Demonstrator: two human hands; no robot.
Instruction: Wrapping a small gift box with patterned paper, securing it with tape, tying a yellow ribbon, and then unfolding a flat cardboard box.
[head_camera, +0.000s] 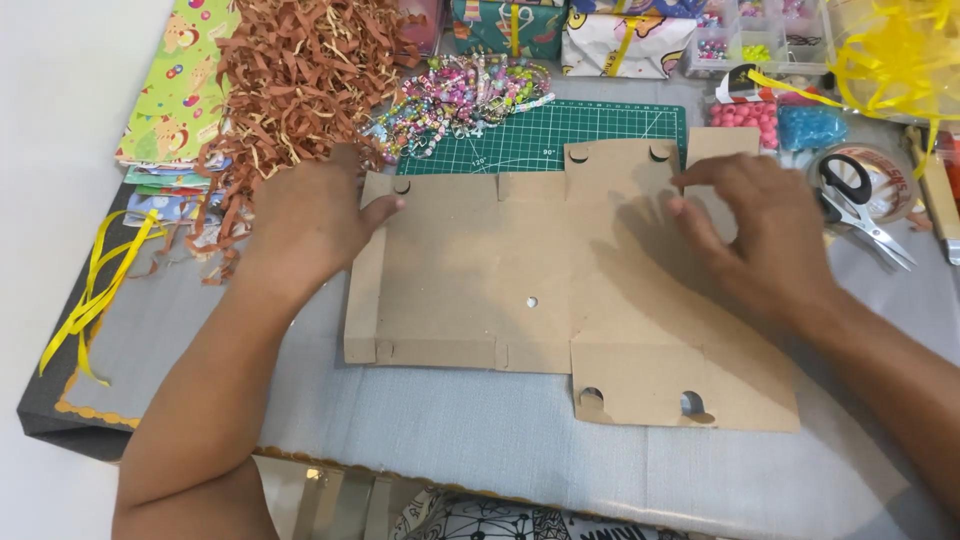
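Both your hands press the flat cardboard box blank (530, 290): left hand (305, 220) spread on its left edge, right hand (755, 225) fingers splayed at its right.

Home craft table: cutting mat (560, 135), beads (465, 95), scissors (860, 205), gift wrap (180, 90).

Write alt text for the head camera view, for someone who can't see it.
Two bare hands press on a flat, unfolded cardboard box on a grey table: the left hand at its left edge, the right hand near its upper right. Behind lie a green cutting mat, brown paper shreds, bead bracelets and scissors.
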